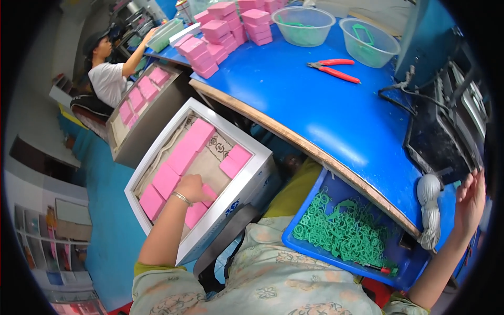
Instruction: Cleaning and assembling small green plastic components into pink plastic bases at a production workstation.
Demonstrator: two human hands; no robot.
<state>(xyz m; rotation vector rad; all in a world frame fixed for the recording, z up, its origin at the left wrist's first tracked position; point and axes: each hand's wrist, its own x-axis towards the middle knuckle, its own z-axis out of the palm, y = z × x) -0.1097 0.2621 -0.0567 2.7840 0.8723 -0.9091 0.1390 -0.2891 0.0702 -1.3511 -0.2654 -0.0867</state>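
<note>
My left hand (191, 189) reaches into a white box (252, 167) lined with patterned beige cloth. Its fingers are closed around a small pink block (209, 194), partly covered by the hand. Around it in the box lie several more pink blocks, such as a large one (185, 153) in the row. Out at the far right, my right hand (471, 202) is raised, fingers stretched upward, the tips at the edge of a dark machine (443, 126). I see nothing held in it. A grey bundle of cord (430, 205) hangs beside it at the table edge.
Red-handled cutters (336, 70) lie on the blue table (294, 105). Pink stacks (215, 37) and two clear bowls (304, 37), (367, 50) stand at the back. A blue bin (299, 239) of green plastic pieces is at my lap. Another person (107, 79) sits far left.
</note>
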